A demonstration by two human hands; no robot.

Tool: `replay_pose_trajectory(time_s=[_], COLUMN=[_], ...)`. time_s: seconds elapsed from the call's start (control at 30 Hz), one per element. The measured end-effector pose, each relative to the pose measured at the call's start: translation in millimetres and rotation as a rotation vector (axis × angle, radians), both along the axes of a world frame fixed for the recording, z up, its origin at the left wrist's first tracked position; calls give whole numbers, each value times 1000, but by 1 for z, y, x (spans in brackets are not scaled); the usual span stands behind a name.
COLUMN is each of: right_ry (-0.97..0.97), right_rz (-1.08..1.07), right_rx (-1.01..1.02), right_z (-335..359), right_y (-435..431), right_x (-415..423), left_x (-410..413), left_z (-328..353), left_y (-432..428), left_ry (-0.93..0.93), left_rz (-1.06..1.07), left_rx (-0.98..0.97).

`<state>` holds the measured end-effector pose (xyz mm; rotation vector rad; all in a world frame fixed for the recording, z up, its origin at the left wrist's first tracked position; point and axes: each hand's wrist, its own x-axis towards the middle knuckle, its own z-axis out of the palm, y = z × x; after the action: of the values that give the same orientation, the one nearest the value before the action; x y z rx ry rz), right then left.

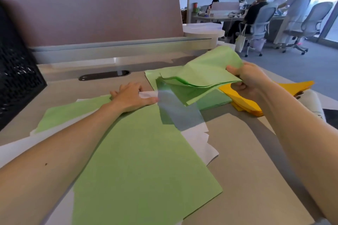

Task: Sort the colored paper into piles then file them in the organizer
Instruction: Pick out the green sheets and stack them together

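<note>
My right hand (250,80) has its fingers pinched round one sheaf of green sheets (210,71), raised above one green pile (214,99) that lies beside one yellow pile (237,100). My left hand (133,97) lies flat, fingers straight, on two loose green sheets (142,151) spread over white sheets (199,140) on the desk (237,151). One black mesh organizer (16,71) stands at the far left.

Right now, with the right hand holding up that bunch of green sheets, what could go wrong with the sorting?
1. The right hand pinches the green sheets only at one edge. They sag and fan, so some could slip from the grip onto the yellow pile beside them.
2. Several white sheets lie under the large green sheet by the left hand; they might get filed mixed.
</note>
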<state>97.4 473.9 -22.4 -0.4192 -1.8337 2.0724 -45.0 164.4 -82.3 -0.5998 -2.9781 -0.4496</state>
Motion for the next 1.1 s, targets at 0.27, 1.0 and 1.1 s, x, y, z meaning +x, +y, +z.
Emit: replay_pose_trajectory(time_s=[0.27,1.0,1.1], right_ry=[-263,-129,-321], right_rz=[-191,5,203], right_rx=[448,1191,1225], right_z=[-26,-18,-15], right_y=[-25,-141,-177], right_x=[-28,-21,-16], left_x=[0,42,70], left_z=[-2,53,59], left_y=[-33,-139,-183], left_ry=[43,-44,-301], left_rz=[35,167,158], left_rx=[56,141,-59])
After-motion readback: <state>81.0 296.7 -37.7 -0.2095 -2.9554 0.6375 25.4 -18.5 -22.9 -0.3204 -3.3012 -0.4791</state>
